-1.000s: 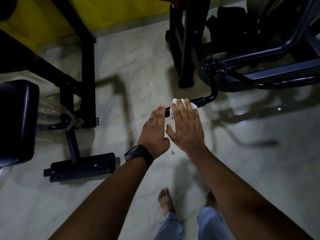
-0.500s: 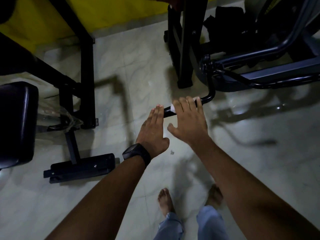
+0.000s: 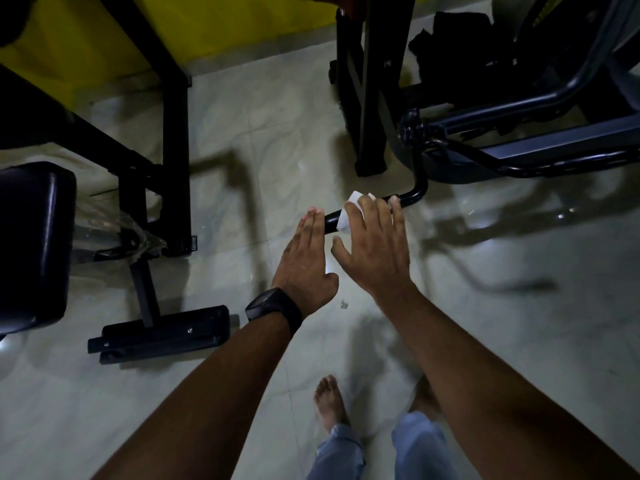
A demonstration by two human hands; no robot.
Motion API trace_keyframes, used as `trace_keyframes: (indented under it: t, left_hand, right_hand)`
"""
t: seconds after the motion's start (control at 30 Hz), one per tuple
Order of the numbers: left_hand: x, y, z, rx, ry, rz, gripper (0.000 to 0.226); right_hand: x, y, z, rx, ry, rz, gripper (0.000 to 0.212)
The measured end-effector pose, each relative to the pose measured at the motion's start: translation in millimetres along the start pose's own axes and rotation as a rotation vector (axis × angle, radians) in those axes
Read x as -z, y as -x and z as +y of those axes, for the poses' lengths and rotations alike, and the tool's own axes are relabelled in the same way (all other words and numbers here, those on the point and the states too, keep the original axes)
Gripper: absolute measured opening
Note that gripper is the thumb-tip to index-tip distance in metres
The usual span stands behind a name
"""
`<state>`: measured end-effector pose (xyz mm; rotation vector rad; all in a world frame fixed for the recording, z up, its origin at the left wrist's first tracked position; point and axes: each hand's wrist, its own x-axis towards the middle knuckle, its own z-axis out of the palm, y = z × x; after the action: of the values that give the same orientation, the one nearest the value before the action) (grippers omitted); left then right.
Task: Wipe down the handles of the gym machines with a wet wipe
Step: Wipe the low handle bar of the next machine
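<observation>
Two hands meet at one short black handle (image 3: 409, 198), a bent steel bar that sticks out low from the dark machine frame (image 3: 540, 152) on the right, above the pale tiled floor (image 3: 277, 133). The white wet wipe (image 3: 347, 218) lies draped over the bar near its free end, with a corner poking up past the knuckles.

The right hand (image 3: 375, 252) lies flat on the wipe. Its fingers (image 3: 381, 216) are laid across the bar and press the wipe down, and the thumb is splayed out to the left, clear of the bar. Whether the fingertips hook under the far side cannot be told. The left hand (image 3: 304, 261), which wears a dark watch (image 3: 273, 306), is open with straight fingers close together, the tips touching the bar's free end.

The wipe is probably thin, limp and damp, so it is likely to bunch or slide off unless it is pinned against the bar. It is best held under the pads of several fingers at once, and wrapping it round would reach the underside. The handle looks rigid and fixed to the frame, and its coating appears smooth and will likely turn slick once wet. It should take firm pressure, and steadying it at the free end seems sensible.
</observation>
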<state>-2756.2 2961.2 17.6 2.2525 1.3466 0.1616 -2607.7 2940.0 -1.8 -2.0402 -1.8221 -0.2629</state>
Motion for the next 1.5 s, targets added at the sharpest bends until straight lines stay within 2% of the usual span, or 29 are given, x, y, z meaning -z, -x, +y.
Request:
trace_keyframes:
  t: [0.07, 0.3, 0.4, 0.47, 0.53, 0.67, 0.77, 0.9, 1.1, 1.3, 1.5]
  left_hand:
    - [0.2, 0.0, -1.8, -0.002, 0.002, -0.003, 0.103]
    - [-0.8, -0.4, -3.9, 0.001, 0.012, -0.023, 0.105]
    - [0.0, -2.2, -2.3, 0.005, 0.021, -0.023, 0.105]
    - [-0.4, -3.4, -2.4, 0.016, 0.043, -0.014, 0.106]
    - [-0.7, -2.2, -2.8, 0.031, 0.056, -0.014, 0.106]
    - [-0.1, -1.6, -2.8, 0.018, 0.026, -0.018, 0.105]
    - [-1.7, -1.5, -1.5, 0.031, 0.027, -0.017, 0.106]
    - [-3.3, -1.1, -1.0, 0.054, 0.038, -0.022, 0.107]
    - [-4.8, -0.6, -0.4, 0.034, 0.007, -0.007, 0.104]
    - [-6.9, -1.3, 0.5, 0.029, -0.019, 0.002, 0.106]
    - [-2.6, -4.8, 0.4, 0.003, -0.093, 0.004, 0.108]
  right_hand:
    - [-3.4, 5.5, -1.0, 0.040, -0.003, -0.004, 0.056]
    - [-0.7, -4.3, 1.5, 0.066, -0.058, -0.188, 0.071]
    - [-1.6, -24.4, 0.5, 0.090, -0.060, -0.203, 0.056]
    - [-1.0, -44.4, -1.9, 0.068, -0.041, -0.294, 0.046]
    - [-0.2, -40.5, -1.9, 0.099, -0.019, -0.365, 0.050]
    - [-3.2, -18.0, 8.3, 0.147, 0.008, -0.263, 0.065]
    - [-3.6, -11.7, 3.9, 0.044, 0.006, -0.214, 0.061]
    - [-7.2, 18.2, -10.9, -0.055, 0.030, -0.147, 0.074]
    - [-10.0, 33.3, -6.4, -0.089, -0.018, -0.188, 0.083]
    - [-12.0, 28.4, -1.8, -0.119, -0.030, -0.181, 0.077]
    - [-11.9, 10.5, -1.6, -0.167, -0.082, -0.103, 0.071]
